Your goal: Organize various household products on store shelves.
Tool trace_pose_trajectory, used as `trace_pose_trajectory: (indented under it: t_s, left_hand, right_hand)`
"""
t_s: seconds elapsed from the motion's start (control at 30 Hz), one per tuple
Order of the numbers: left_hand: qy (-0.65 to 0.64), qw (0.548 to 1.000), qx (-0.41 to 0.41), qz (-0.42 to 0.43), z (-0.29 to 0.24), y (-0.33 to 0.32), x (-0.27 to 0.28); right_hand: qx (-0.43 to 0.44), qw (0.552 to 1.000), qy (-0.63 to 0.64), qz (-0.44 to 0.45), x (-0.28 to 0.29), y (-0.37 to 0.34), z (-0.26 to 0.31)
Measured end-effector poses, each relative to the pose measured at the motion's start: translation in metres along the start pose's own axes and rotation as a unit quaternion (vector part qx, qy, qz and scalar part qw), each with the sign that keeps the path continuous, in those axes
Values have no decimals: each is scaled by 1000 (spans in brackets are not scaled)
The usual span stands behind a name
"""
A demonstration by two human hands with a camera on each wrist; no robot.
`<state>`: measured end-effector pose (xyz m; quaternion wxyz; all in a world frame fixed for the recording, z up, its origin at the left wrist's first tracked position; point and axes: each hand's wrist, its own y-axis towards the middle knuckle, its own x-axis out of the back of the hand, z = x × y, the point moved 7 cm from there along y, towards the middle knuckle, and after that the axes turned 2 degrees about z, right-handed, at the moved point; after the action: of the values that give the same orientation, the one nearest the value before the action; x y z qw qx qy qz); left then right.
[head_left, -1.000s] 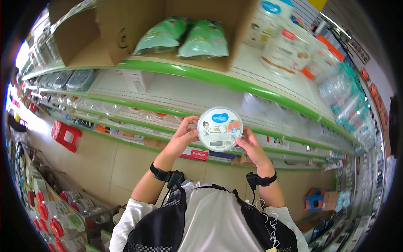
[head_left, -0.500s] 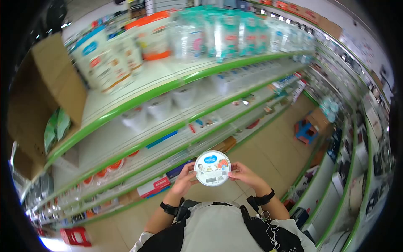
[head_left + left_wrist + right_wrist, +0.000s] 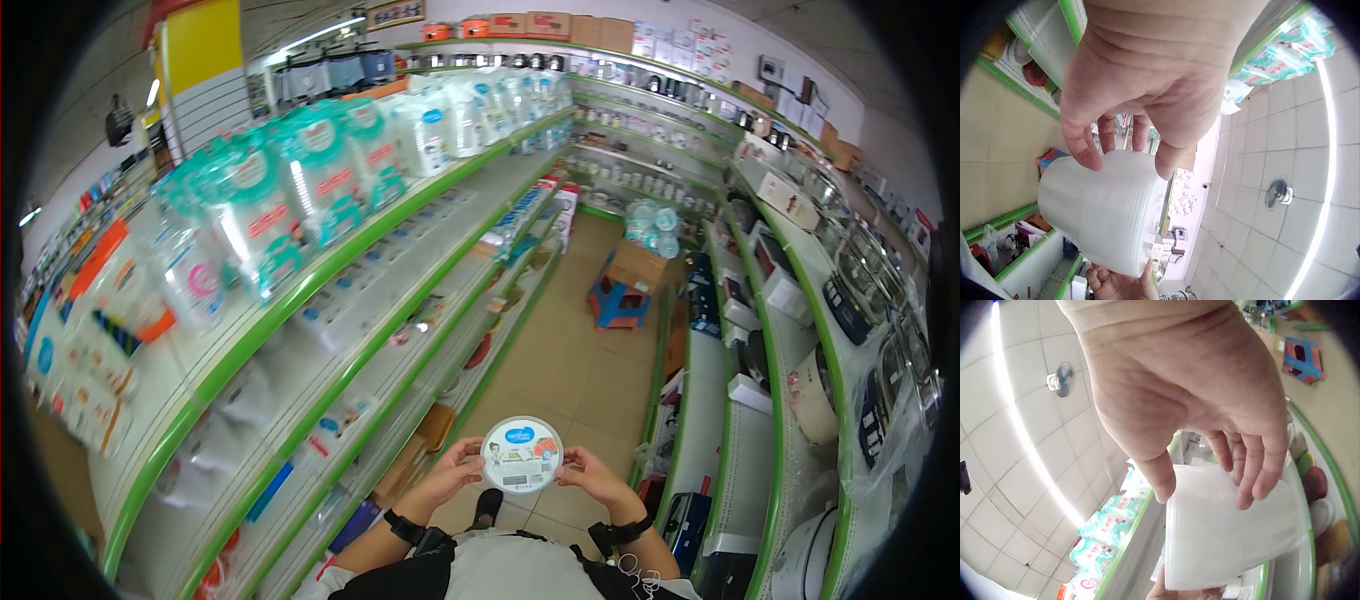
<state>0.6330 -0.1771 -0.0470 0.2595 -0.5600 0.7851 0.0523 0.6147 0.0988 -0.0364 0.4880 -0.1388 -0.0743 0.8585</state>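
Observation:
Both hands hold a stack of nested, translucent plastic bowls [image 3: 522,455], with a round printed label facing up in the head view. My left hand [image 3: 460,468] grips its left side, and my right hand [image 3: 592,475] the opposite side. In the left wrist view, the thumb and curled fingers of the left hand [image 3: 1147,94] press on the bowls' whitish side [image 3: 1094,200], and closely layered rims show at one end. From the right wrist view, the right hand [image 3: 1191,394] has its thumb at the rims and its fingers along the side of the stack [image 3: 1229,531].
Green-edged shelving [image 3: 300,300] runs along the left, bearing teal-topped packs [image 3: 320,165]. More shelves [image 3: 800,350] with boxes and pots line the right. Down the tiled aisle [image 3: 560,370] stands a blue-and-red stool [image 3: 618,300] with a carton [image 3: 637,265] on it.
The view has swung right, from facing the shelf to looking down the aisle. Both hands keep hold of the bowl stack, which now appears lower in the head view.

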Motion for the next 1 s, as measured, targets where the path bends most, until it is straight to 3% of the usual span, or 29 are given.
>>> trace_pose_trajectory:
  t_s: [0.27,0.37,0.63,0.8,1.0]
  left_hand:
    - [46,993,49,96,-72,213,-21]
    - [39,988,71,129,-70,287,-11]
    - [54,980,138,130,-59,431,-48]
    - [40,984,131,116,-51,536,-71]
    - [80,993,55,65,-105,630,-111]
  right_hand:
    - [47,989,31,-137,122,85,70]
    - [48,984,45,-165,159,113,77]
    - [17,975,70,-211,289,163,86]
    - [52,977,95,-185,394,214,93]
    - [67,986,80,-132,490,274,164]
